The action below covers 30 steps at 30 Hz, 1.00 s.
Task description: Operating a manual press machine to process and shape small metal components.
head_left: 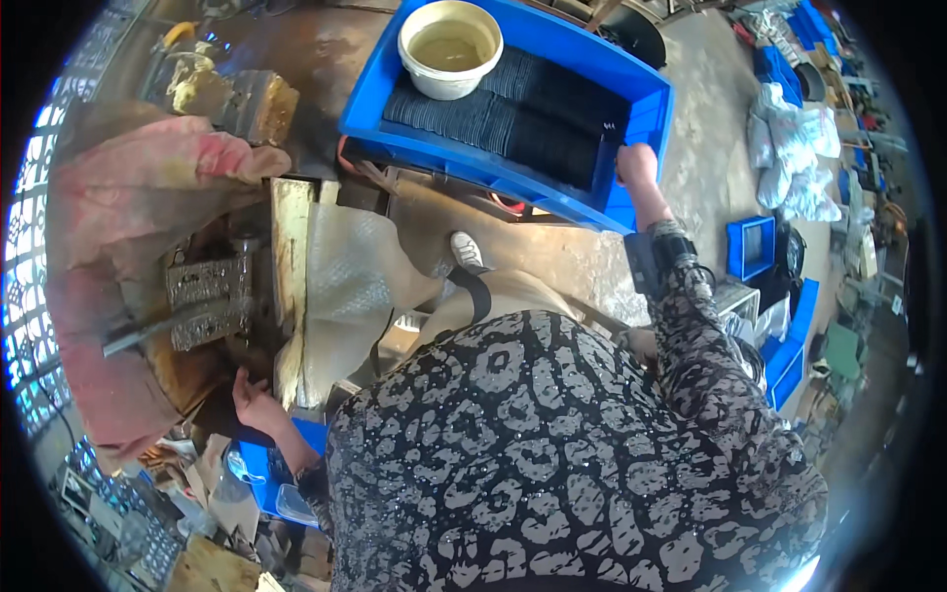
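My right hand (636,165) is closed at the right end of a big blue crate (483,170). Its fingers are curled near the crate's wall, and what they hold, if anything, is hidden. Rows of thin dark plates (533,104) stand packed on edge in this crate. A white bucket (451,87) with murky liquid sits on top of the plates at the left. Low on the left, my left hand (258,407) is open with its fingers apart, holding nothing visible. It is nearest to the lower end of a worn wooden board (291,296), beside a wet metal block (210,299).
A stained pink cloth (138,207) drapes around the machine at the left. A translucent sheet (350,286) hangs beside the board. Farther right stand a small blue crate (752,247) and white plastic bags (794,148). My shoe (466,249) shows on the floor.
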Tool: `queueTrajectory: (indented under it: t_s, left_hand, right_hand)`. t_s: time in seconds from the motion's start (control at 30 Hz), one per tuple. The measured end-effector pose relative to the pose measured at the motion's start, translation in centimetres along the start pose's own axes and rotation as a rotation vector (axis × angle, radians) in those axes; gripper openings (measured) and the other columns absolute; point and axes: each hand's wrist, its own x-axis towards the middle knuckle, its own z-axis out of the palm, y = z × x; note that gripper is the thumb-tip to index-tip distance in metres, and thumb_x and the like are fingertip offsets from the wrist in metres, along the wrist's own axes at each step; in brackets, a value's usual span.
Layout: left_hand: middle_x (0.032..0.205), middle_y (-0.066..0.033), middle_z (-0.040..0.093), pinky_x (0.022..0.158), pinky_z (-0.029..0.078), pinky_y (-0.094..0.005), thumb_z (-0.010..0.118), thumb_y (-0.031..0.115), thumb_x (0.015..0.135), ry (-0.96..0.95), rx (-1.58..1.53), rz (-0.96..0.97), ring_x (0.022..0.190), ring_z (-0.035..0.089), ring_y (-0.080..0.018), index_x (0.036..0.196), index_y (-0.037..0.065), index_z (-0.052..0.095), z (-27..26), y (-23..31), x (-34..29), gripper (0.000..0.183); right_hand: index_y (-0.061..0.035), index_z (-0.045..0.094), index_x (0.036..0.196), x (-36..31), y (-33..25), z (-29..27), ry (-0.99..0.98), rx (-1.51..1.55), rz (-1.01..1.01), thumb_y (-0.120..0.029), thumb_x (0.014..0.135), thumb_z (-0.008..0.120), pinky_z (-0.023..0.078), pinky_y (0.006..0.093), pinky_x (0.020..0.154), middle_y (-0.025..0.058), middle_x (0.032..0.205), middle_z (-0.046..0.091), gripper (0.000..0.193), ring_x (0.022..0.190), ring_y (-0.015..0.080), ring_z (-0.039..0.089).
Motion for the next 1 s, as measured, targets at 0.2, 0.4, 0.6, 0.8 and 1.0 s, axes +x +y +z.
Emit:
queueTrajectory:
  t_s: [0.2, 0.4, 0.6, 0.8, 1.0]
  left_hand:
    - [0.110, -0.0123, 0.065, 0.062, 0.046, -0.0248, 0.045, 0.000, 0.091, -0.035, -0.015, 0.057, 0.069, 0.061, -0.0148, 0.118, 0.000, 0.061, -0.1, -0.3, 0.2, 0.031]
    - [0.103, -0.0082, 0.068, 0.054, 0.043, -0.0231, 0.047, 0.000, 0.092, -0.024, 0.025, 0.056, 0.064, 0.059, -0.0116, 0.115, 0.001, 0.064, -0.3, 0.3, -0.1, 0.028]
    - [0.113, -0.0124, 0.066, 0.063, 0.048, -0.0252, 0.043, 0.002, 0.094, -0.042, 0.076, 0.001, 0.068, 0.063, -0.0149, 0.120, -0.002, 0.059, -0.3, 1.2, -0.3, 0.031]
    - [0.114, -0.0129, 0.065, 0.065, 0.049, -0.0265, 0.042, 0.003, 0.095, -0.036, 0.100, -0.002, 0.071, 0.065, -0.0170, 0.121, -0.003, 0.058, -0.2, 1.0, -0.1, 0.031]
    - [0.104, -0.0080, 0.068, 0.054, 0.042, -0.0220, 0.048, 0.002, 0.093, 0.031, 0.065, 0.050, 0.063, 0.057, -0.0100, 0.113, -0.001, 0.064, 0.0, 0.8, -0.2, 0.026]
  right_hand:
    - [-0.0017, 0.072, 0.085, 1.7, -0.7, 7.1, -0.076, 0.562, 0.469, -0.020, 0.084, 0.055, 0.056, 0.0397, 0.075, 0.0168, 0.084, 0.071, 0.025, 0.082, 0.0302, 0.071]
    - [-0.0006, 0.072, 0.084, 1.6, -1.5, 7.6, -0.214, 0.490, 0.454, -0.017, 0.084, 0.055, 0.056, 0.0384, 0.071, 0.0170, 0.079, 0.071, 0.023, 0.075, 0.0294, 0.071]
    - [-0.0010, 0.072, 0.082, 1.7, -1.6, 6.1, -0.315, 0.431, 0.345, -0.015, 0.083, 0.057, 0.055, 0.0391, 0.069, 0.0168, 0.075, 0.070, 0.020, 0.070, 0.0303, 0.071]
    - [-0.0040, 0.072, 0.082, 4.7, 0.0, 8.4, -0.235, 0.416, 0.323, -0.017, 0.083, 0.058, 0.055, 0.0373, 0.075, 0.0135, 0.083, 0.071, 0.019, 0.081, 0.0273, 0.070]
    - [-0.0023, 0.067, 0.089, 8.7, 1.7, 12.6, -0.336, 0.735, 0.407, -0.027, 0.088, 0.060, 0.057, 0.0377, 0.062, 0.0127, 0.088, 0.069, 0.026, 0.076, 0.0266, 0.069]
